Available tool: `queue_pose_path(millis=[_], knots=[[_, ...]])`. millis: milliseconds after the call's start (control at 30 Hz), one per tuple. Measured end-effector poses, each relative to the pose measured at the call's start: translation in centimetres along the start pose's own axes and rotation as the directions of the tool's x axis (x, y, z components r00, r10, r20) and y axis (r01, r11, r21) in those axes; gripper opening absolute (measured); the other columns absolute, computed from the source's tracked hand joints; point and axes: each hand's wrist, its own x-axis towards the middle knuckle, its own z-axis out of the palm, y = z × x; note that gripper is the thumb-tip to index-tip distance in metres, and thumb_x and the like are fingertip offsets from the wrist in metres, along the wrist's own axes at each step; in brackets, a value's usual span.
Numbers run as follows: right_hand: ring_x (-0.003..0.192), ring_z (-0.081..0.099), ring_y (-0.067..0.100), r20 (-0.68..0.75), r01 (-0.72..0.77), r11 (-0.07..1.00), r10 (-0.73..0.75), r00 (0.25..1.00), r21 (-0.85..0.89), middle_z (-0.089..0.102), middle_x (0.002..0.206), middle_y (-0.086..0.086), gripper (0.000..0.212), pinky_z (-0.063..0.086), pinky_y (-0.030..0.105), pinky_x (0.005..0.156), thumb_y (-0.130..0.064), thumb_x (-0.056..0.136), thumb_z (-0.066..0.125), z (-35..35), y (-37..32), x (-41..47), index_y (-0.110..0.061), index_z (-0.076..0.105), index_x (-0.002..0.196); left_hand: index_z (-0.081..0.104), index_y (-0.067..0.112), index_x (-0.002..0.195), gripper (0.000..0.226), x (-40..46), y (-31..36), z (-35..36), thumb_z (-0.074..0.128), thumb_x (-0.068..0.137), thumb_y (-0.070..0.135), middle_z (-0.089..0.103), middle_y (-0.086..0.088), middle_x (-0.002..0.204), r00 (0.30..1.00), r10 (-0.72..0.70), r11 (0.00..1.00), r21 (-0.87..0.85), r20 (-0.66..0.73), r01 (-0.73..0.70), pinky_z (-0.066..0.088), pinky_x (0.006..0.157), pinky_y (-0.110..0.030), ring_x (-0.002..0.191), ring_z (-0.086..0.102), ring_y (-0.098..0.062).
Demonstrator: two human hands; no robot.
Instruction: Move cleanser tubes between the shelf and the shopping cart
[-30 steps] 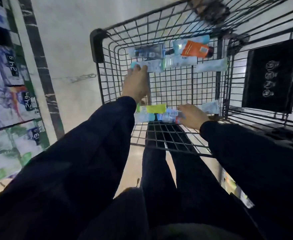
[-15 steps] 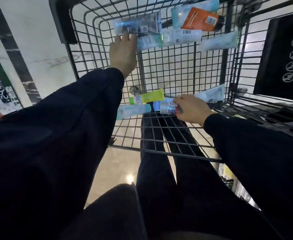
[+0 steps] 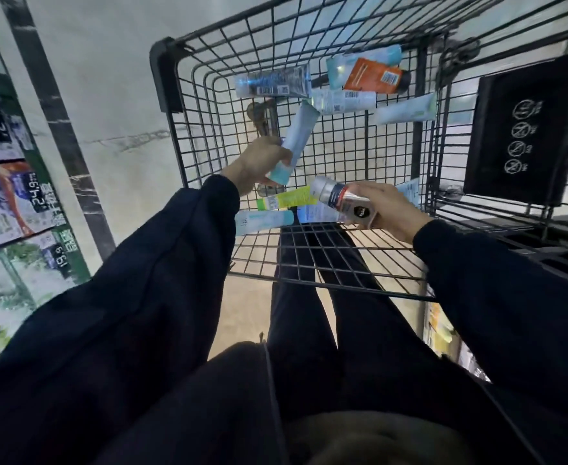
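- Reaching down into the shopping cart (image 3: 167, 75), you had both arms inside the wire basket at once, which reads as an effort to take out two tubes per trip.
- Your left hand (image 3: 259, 161) was curled round the cap end of a pale blue tube (image 3: 296, 139), lifted clear of the mesh and tilted with its crimped tail pointing up and away from you; holding it by the thick end probably gave you the firmer grip.
- Your right hand (image 3: 388, 209) was wrapped round a silver and dark tube (image 3: 341, 201), held just above the near pile, its silver end aimed towards your left hand.
- Beneath your hands, a yellow-green tube (image 3: 284, 198) and a white and teal tube (image 3: 264, 221) lay flat on the cart floor near you, likely next in line.
- At the far end lay a second cluster: a grey-blue tube (image 3: 274, 82), an orange tube (image 3: 375, 76), a white tube (image 3: 343, 100) and another pale tube (image 3: 405, 110), all well apart from your hands.
- On your left, the shelf (image 3: 14, 182) showed blurred packs and price tags; I judge that was where both held tubes were headed, since each was already off the mesh.
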Motion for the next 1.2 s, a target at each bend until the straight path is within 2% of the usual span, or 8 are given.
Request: queue_pose_path(millis=[133,267,400,600,733,933,1033,1200], knots=[[0.101,0.072,0.041,0.123,0.044,0.975,-0.071,0.99,0.216,0.067,0.13,0.021,0.044,0.058,0.044,0.079,-0.038,0.1,0.065,-0.8,-1.7,-4.4,-0.015,0.06,0.137,0.049,0.001,0.135,0.059,-6.8,1.5,1.0,0.056,0.077,0.014,0.054,-0.018,0.129,0.998,0.045,0.965,-0.259,0.035,-0.035,0.063,0.084,-0.044,0.108,0.059,-0.031],[0.107,0.07,0.042,0.128,0.172,0.941,-0.216,0.968,0.29,0.066,0.131,0.021,0.053,0.058,0.036,0.072,-0.008,0.091,0.071,-1.1,-3.4,-9.2,-0.014,0.057,0.142,0.046,0.001,0.14,0.056,-13.5,3.5,1.6,0.055,0.085,0.001,0.05,-0.017,0.137,0.988,0.153,0.904,-0.403,-0.004,-0.142,0.061,0.091,-0.047,0.11,0.057,-0.03],[0.105,0.073,0.039,-0.025,0.377,0.909,-0.379,0.925,0.178,0.07,0.127,0.018,0.054,0.055,0.03,0.068,-0.003,0.091,0.072,-0.6,-4.9,-14.5,-0.013,0.059,0.142,0.049,0.001,0.139,0.056,-19.4,5.5,1.9,0.057,0.085,-0.005,0.049,-0.02,0.139,0.969,0.242,0.88,-0.412,-0.04,-0.237,0.061,0.088,-0.044,0.113,0.059,-0.033],[0.073,0.064,0.017,-0.321,0.614,0.778,-0.552,0.77,0.132,0.073,0.104,0.014,0.032,0.048,0.029,0.061,-0.011,0.088,0.08,0.5,-6.7,-24.5,-0.008,0.072,0.119,0.052,0.008,0.138,0.051,-27.4,8.4,2.5,0.059,0.089,-0.006,0.055,-0.022,0.136,0.905,0.424,0.828,-0.388,-0.039,-0.405,0.061,0.087,-0.052,0.109,0.063,-0.038],[0.069,0.055,0.01,-0.475,0.72,0.63,-0.558,0.68,0.289,0.069,0.1,0.014,0.018,0.043,0.029,0.062,-0.018,0.085,0.083,2.4,-5.8,-30.6,-0.015,0.078,0.102,0.046,0.014,0.146,0.064,-31.2,8.8,3.5,0.057,0.088,-0.011,0.055,-0.022,0.137,0.874,0.486,0.79,-0.419,-0.017,-0.448,0.06,0.082,-0.05,0.111,0.066,-0.04],[0.074,0.063,0.009,-0.625,0.809,0.25,-0.528,0.574,0.532,0.075,0.099,0.006,0.035,0.047,0.024,0.069,-0.015,0.075,0.076,6.7,-2.0,-37.4,-0.009,0.071,0.109,0.05,0.016,0.145,0.059,-35.6,8.0,5.7,0.055,0.092,-0.009,0.061,-0.016,0.133,0.798,0.592,0.772,-0.36,0.108,-0.524,0.059,0.088,-0.06,0.111,0.068,-0.04],[0.084,0.07,0.014,-0.726,0.845,0.07,-0.478,0.494,0.529,0.076,0.095,0.006,0.026,0.054,0.026,0.072,-0.006,0.084,0.07,7.8,0.5,-39.5,-0.011,0.068,0.109,0.053,0.015,0.142,0.055,-37.2,7.9,7.2,0.054,0.092,-0.008,0.062,-0.019,0.132,0.742,0.635,0.764,-0.317,0.214,-0.562,0.061,0.077,-0.049,0.099,0.072,-0.033],[0.074,0.063,0.025,-0.845,0.887,-0.055,-0.337,0.416,0.458,0.067,0.079,0.008,0.015,0.053,0.037,0.067,-0.024,0.089,0.076,8.8,6.0,-43.4,-0.013,0.066,0.089,0.059,0.018,0.136,0.053,-39.8,7.7,11.1,0.056,0.091,-0.008,0.068,-0.015,0.12,0.669,0.649,0.756,-0.212,0.361,-0.619,0.059,0.073,-0.046,0.093,0.069,-0.034]])
